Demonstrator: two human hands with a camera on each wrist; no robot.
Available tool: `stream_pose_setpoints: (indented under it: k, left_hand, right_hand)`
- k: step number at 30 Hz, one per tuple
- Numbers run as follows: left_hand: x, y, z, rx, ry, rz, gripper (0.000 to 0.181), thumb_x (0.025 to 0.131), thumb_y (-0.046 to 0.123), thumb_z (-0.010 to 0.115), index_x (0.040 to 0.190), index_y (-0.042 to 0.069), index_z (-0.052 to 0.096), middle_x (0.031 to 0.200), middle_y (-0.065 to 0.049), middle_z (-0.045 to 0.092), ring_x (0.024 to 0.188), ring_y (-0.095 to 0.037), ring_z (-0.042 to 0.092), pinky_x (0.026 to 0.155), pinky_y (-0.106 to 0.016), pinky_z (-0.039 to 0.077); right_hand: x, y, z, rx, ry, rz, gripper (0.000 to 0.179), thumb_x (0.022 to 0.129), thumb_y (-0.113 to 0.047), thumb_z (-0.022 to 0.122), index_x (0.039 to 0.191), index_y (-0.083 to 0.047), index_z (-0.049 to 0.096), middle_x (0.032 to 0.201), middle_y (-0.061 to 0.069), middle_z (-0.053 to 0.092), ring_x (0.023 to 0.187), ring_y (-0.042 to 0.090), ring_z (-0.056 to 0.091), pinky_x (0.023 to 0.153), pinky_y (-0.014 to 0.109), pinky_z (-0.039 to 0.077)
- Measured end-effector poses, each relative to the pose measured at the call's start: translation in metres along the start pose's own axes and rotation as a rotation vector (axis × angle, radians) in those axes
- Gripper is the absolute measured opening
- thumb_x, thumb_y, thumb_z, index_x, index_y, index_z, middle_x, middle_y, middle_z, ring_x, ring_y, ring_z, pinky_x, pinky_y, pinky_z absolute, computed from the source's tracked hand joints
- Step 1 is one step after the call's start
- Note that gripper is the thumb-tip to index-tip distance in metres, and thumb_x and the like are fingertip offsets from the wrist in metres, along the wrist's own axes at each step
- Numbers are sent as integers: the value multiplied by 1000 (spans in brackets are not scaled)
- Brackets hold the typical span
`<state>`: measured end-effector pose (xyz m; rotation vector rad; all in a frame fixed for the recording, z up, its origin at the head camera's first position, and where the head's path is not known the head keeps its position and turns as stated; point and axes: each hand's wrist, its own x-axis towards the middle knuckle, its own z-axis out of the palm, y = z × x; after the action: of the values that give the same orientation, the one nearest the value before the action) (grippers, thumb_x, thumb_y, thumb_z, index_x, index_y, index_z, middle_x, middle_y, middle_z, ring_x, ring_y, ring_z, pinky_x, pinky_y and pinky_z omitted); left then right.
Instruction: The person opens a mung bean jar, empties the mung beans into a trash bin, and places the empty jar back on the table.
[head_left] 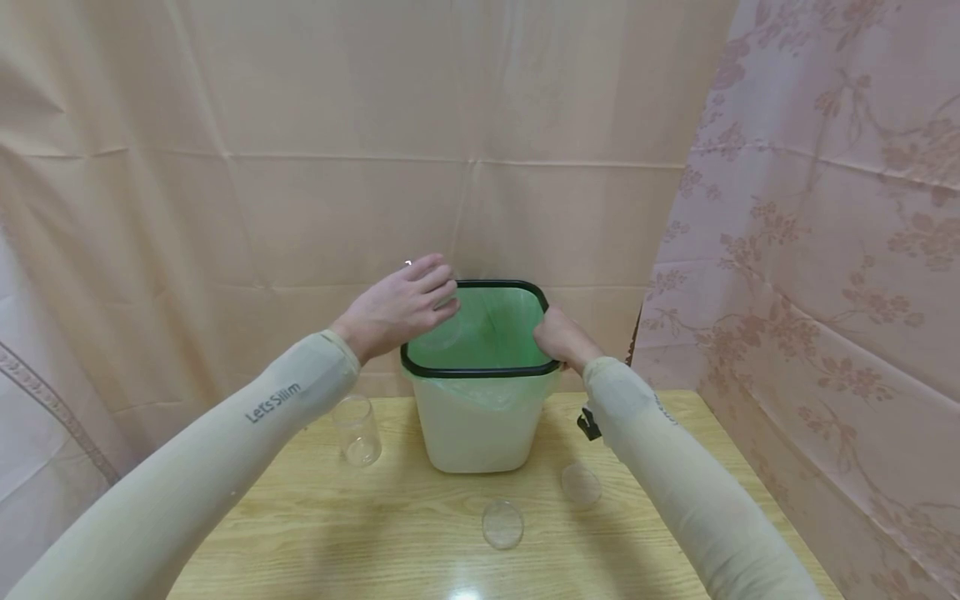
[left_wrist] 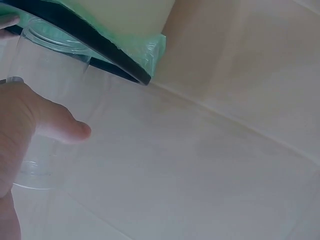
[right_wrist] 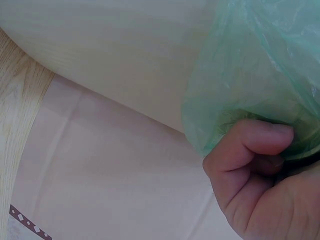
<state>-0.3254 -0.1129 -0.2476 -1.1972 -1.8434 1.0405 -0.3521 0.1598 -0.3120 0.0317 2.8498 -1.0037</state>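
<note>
A white trash bin (head_left: pixel 480 433) with a black rim (head_left: pixel 480 372) stands toward the back of the table, lined with a green plastic bag (head_left: pixel 498 325). My left hand (head_left: pixel 405 302) is over the bin's left side and grips a clear jar (left_wrist: pixel 47 70), mostly hidden by the hand in the head view. The jar is tilted with its mouth at the rim in the left wrist view; no contents show in it. My right hand (head_left: pixel 564 337) holds the bin's right rim, fingers curled over the edge and the bag (right_wrist: pixel 235 85).
Another clear jar (head_left: pixel 357 433) stands on the table left of the bin. Two clear round discs, one in front (head_left: pixel 502 524) and one to the right (head_left: pixel 581 486), lie on the wooden tabletop (head_left: pixel 405 533). Curtains (head_left: pixel 337 208) hang behind the bin and on the right.
</note>
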Motion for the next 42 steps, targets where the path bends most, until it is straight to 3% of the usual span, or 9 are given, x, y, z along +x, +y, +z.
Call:
stream_pose_setpoints:
  k: [8,18,34,42]
  left_hand:
    - [0,1,1,-30,8,-10,55,83,-2,79,133,13,63,129,-13,60,125,-35,48,120,-47,26]
    - [-1,1,0,-67,-11,-27,60,81,3,83,137,12,62,131,-14,60,126,-35,48,120,-47,25]
    - [-1,1,4,-149,60,-72,55,81,-5,80,132,10,64,130,-14,62,126,-34,51,119,-47,29]
    - [-6,3,8,-177,55,-125,56,81,-5,79,133,10,63,130,-15,62,125,-35,51,118,-48,30]
  right_hand:
    - [-1,1,0,22,-4,-2,16,96,-4,34,105,-3,47,88,12,53,62,23,54,44,32,47]
    - [-1,0,-1,35,-11,-16,14,96,-3,35,95,-4,49,82,10,52,60,22,53,41,30,46]
    - [0,1,-1,18,-10,-22,16,96,-4,35,94,-4,51,82,10,52,59,22,53,42,31,47]
    - [0,1,-1,19,-11,-17,16,97,-4,35,93,-4,50,82,10,52,62,23,54,45,33,49]
